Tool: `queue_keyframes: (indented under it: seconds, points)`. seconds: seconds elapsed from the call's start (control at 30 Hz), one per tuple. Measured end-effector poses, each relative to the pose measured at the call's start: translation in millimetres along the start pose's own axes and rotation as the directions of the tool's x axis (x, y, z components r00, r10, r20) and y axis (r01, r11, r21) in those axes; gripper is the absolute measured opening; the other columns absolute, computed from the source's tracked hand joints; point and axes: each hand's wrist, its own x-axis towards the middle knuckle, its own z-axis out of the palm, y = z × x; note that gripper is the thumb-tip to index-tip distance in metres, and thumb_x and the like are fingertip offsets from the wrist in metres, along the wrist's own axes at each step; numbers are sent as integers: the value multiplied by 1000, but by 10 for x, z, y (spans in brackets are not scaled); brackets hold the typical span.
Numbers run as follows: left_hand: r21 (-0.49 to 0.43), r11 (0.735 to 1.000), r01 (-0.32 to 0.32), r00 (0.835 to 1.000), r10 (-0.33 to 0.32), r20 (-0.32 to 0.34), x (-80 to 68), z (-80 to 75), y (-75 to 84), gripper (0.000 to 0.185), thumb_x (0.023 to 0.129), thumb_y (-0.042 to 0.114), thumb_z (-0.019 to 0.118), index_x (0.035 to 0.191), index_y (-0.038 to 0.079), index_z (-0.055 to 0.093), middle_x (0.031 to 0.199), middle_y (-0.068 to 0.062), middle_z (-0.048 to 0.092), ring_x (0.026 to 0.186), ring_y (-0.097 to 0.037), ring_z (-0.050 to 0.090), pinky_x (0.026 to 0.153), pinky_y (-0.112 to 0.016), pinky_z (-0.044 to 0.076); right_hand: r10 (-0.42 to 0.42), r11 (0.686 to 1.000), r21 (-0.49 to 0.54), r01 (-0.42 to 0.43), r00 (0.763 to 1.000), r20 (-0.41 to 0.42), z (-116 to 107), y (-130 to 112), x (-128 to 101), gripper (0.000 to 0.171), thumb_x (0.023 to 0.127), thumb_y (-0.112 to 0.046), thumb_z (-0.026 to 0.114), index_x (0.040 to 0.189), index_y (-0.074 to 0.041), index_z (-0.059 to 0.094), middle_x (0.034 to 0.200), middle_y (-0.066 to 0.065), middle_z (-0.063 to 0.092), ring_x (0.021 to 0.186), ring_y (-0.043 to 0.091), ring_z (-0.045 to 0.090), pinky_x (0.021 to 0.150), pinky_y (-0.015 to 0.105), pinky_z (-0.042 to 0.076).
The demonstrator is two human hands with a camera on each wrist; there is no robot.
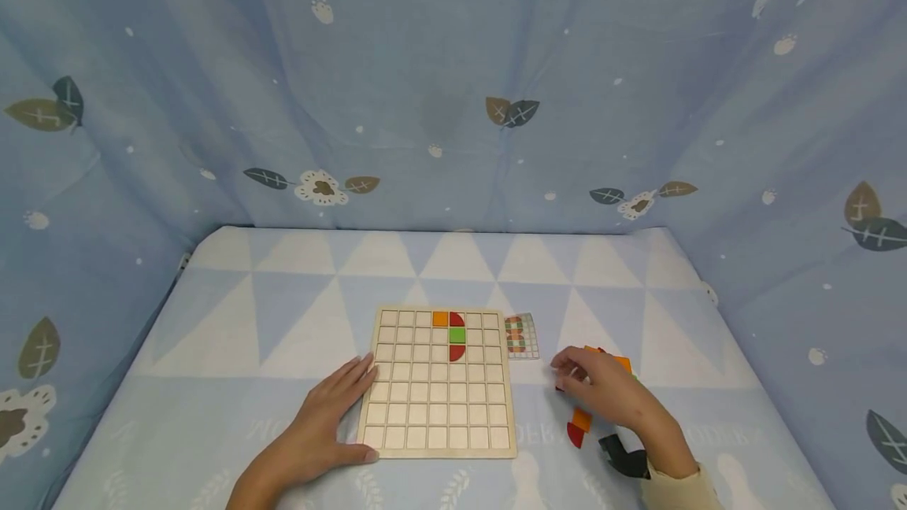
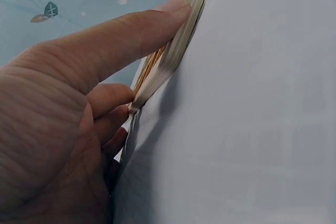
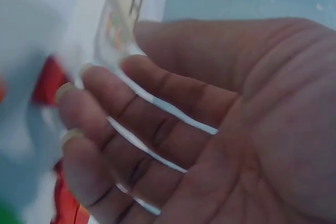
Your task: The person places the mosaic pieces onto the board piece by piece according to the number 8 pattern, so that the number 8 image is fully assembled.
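Note:
A pale wooden grid board [image 1: 418,392] lies flat on the patterned cloth. Four-sided orange [image 1: 440,319] and green [image 1: 457,334] pieces sit in its cells with two red quarter-round pieces [image 1: 457,352]. Along the board's left edge, my left hand [image 1: 322,419] rests its fairly straight fingers, and its thumb touches the near left corner. In the left wrist view the thumb [image 2: 142,32] lies against the board's edge. My right hand [image 1: 602,388] is over the loose pieces, its fingers loosely bent. No piece shows between the thumb and fingers in the blurred right wrist view.
A small printed pattern card [image 1: 522,336] lies against the board's right side. Loose orange [image 1: 582,419], red [image 1: 575,435] and green pieces lie around and partly under the right hand. A black object [image 1: 623,457] is by the right wrist. Blue patterned curtains [image 1: 439,101] surround the table.

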Motion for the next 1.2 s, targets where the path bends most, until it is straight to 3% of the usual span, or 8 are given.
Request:
queue_keyframes:
  seconds: [0.17, 0.37, 0.73, 0.97, 1.2]
  points:
    - [-10, 1000, -3, 1000, 3, -5, -2, 7, -15, 111, 72, 49, 91, 161, 6, 41, 171, -9, 27, 156, -37, 20, 112, -63, 18, 144, 990, -6, -144, 988, 57, 29, 117, -214, 22, 90, -9, 81, 108, -8, 69, 94, -3, 62, 87, 17, 58, 75, 29, 53]
    - [-19, 1000, 14, 1000, -14, 16, -12, 8, -18, 112, 72, 49, 91, 161, 7, 40, 172, -7, 26, 157, -36, 19, 113, -65, 16, 319, 947, -40, -318, 947, 30, 143, 143, -276, 27, 82, -8, 88, 96, -12, 65, 83, 2, 54, 79, 18, 52, 67, 31, 46]
    - [9, 1000, 4, 1000, -4, 6, -10, 1, 9, 110, 73, 48, 91, 161, 7, 40, 171, -7, 27, 156, -35, 20, 113, -65, 18, 284, 959, 12, -285, 959, 12, 197, 216, -358, 25, 83, -8, 87, 95, -11, 66, 83, 0, 56, 78, 19, 51, 66, 28, 46]
    - [13, 1000, 18, 1000, -19, 23, 2, 7, -44, 113, 71, 46, 93, 162, 8, 38, 173, -4, 24, 158, -33, 17, 115, -64, 16, 363, 932, 1, -363, 932, -6, 242, 133, -364, 26, 82, -10, 89, 93, -12, 66, 81, 1, 55, 75, 18, 50, 65, 29, 45]
    - [-7, 1000, 22, 999, -22, 25, -5, -6, 12, 110, 73, 47, 92, 161, 7, 40, 172, -6, 26, 157, -34, 18, 115, -68, 17, 412, 911, -27, -412, 911, -15, 285, 52, -369, 29, 81, -15, 90, 88, -11, 62, 75, 4, 53, 70, 19, 50, 63, 31, 40]
